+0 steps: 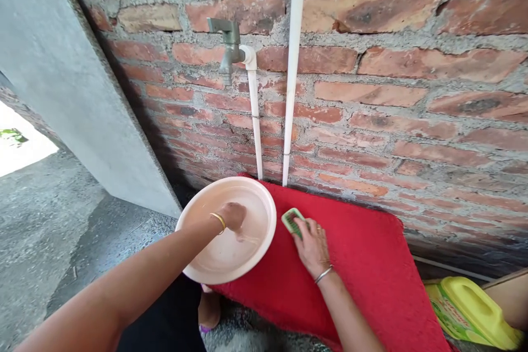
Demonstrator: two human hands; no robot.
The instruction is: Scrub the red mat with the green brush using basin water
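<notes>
Inside the pale pink plastic basin (270, 242), my left hand (232, 215) is held low near the water, its fingers curled closed. What it holds, if anything, is hidden under the hand. A gold bangle circles that wrist. My right hand (312, 245) rests over the red cloth (350, 269) beside the basin, its fingers closed on a small green rectangular scrub brush (291, 220) with a brownish patterned face. The fingers cover the brush's right end. The basin stands at the left end of the cloth-covered surface.
A grey tap (229, 49) juts from the brick wall (371, 66) above the basin. White pipes (291, 77) run down behind the cloth. A grey slab (94, 77) leans at left. A yellow jug (474, 311) stands at lower right; a foot (209, 311) shows below the basin.
</notes>
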